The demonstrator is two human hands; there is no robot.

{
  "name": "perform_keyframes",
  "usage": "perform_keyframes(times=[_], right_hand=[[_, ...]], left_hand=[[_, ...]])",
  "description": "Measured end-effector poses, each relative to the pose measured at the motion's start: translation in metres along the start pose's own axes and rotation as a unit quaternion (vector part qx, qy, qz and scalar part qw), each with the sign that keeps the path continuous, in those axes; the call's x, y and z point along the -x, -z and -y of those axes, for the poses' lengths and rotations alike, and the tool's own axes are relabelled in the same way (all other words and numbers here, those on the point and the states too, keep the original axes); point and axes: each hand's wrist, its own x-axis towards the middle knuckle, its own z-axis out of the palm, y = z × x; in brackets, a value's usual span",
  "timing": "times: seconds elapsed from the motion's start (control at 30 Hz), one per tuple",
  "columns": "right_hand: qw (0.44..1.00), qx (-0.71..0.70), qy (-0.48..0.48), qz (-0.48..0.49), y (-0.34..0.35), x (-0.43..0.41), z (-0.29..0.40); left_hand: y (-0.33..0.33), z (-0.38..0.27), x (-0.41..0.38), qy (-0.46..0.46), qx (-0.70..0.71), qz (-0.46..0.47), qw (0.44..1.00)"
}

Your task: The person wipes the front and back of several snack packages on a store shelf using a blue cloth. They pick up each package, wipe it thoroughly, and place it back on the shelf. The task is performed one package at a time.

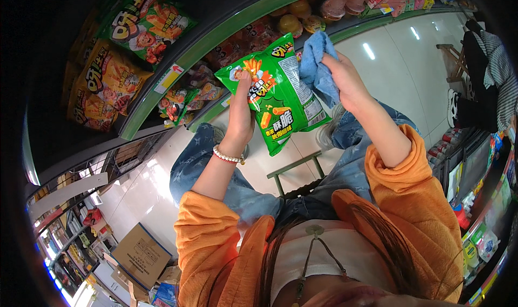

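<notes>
My left hand (243, 109) grips a green snack bag (283, 101) by its left side, thumb on the front. The bag's printed back seam and part of its front show. At the bag's right edge, my right hand (348, 80) holds a crumpled blue cloth (319, 66) between thumb and fingers. The cloth hangs beside or against the bag; contact is unclear. Both hands are in front of a store shelf's lower tier. More green snack bags (147, 26) and yellow snack bags (109, 82) stand on the upper shelf at the left.
A green shelf edge (202, 40) with price tags curves past the hands. Round jelly cups (290, 24) and small packets sit on the lower tier. A low green stool frame (297, 167) is between my legs. At lower left lies a cardboard box (141, 254); at right are dark crates and a person's leg.
</notes>
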Motion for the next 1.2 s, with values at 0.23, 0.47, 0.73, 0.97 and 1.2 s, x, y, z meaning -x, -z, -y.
perform_keyframes(times=[0.23,0.47,0.73,0.97,1.2], right_hand=[[0.998,0.031,0.055,-0.022,0.003,-0.002,0.021],[0.988,0.142,0.024,0.056,-0.002,0.0,0.021],[0.942,0.314,0.039,0.108,0.003,-0.003,-0.001],[0.929,0.348,0.055,0.114,0.001,-0.001,0.001],[0.911,0.388,0.116,0.082,0.004,-0.003,-0.005]], left_hand=[[0.0,-0.001,0.002,-0.04,-0.159,0.016,0.986],[0.006,0.011,0.004,-0.146,-0.344,0.039,0.927],[0.001,0.017,0.01,-0.216,-0.536,0.082,0.812],[0.005,0.019,0.008,-0.191,-0.531,0.085,0.821],[0.001,0.018,0.008,-0.188,-0.541,0.117,0.811]])
